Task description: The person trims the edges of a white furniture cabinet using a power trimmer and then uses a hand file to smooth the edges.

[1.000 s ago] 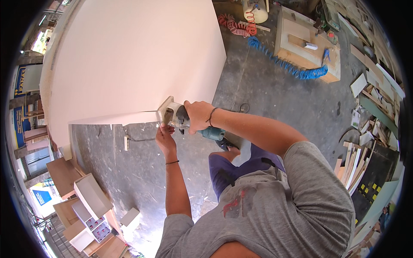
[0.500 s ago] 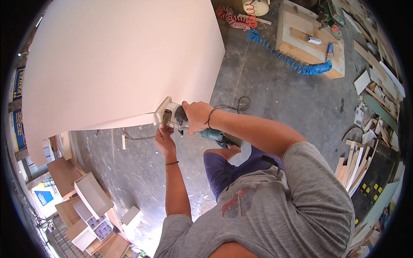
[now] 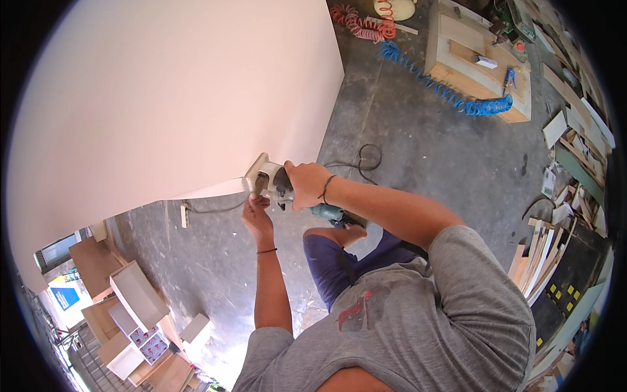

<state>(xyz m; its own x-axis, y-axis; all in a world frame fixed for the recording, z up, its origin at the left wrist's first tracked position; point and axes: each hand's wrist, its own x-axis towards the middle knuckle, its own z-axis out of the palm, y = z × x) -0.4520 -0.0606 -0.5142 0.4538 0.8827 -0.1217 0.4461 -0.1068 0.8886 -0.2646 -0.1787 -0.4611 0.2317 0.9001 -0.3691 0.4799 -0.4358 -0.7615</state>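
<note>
A large white board (image 3: 170,98) fills the upper left of the view. At its near right corner sits a small handheld trimmer (image 3: 271,181) with a pale square base and a teal body. My right hand (image 3: 305,185) is wrapped around the trimmer's body from above. My left hand (image 3: 257,210) is under the board's corner, fingers curled against the trimmer's base. Both wrists wear a thin dark band. A black cord (image 3: 362,157) loops on the floor behind the tool.
Grey concrete floor (image 3: 424,150) lies to the right. A blue coiled air hose (image 3: 450,91) and a red one (image 3: 359,23) lie beside a low wooden bench (image 3: 473,62). Wood offcuts (image 3: 542,255) stack at the right. White box parts (image 3: 137,294) stand lower left.
The view has shifted so the board takes up more of the picture. Both hands stay on the trimmer at the board's corner, with little visible movement along the edge.
</note>
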